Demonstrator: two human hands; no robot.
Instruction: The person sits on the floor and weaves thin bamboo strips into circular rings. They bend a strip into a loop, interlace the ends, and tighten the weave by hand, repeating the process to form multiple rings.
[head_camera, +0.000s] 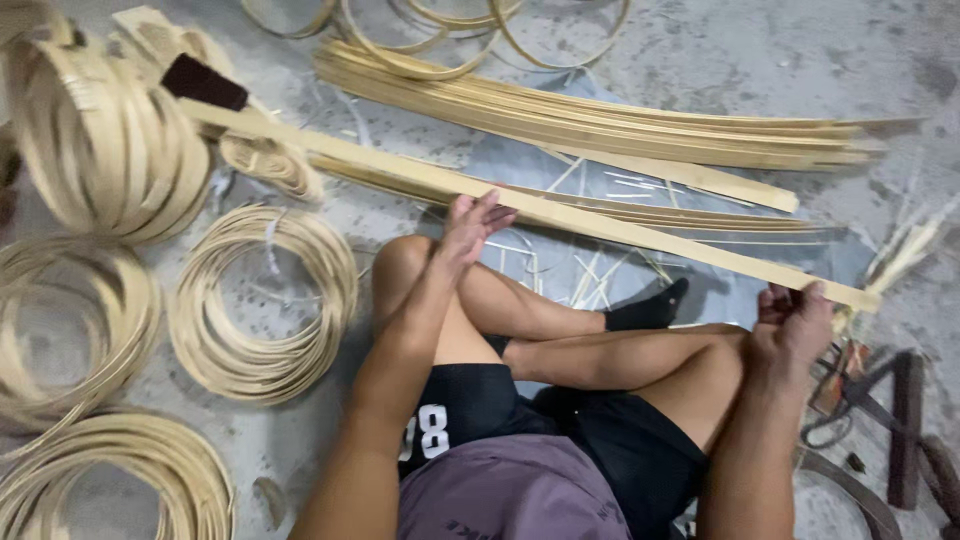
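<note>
Here both hands hold a long pale bamboo strip (560, 215) (flat, straight).

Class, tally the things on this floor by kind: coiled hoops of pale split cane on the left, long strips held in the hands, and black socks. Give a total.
Coiled bundles of pale cane hoops: 4
Long pale cane strip held by left hand and right hand: 1
Black sock: 1
Total: 6
</note>
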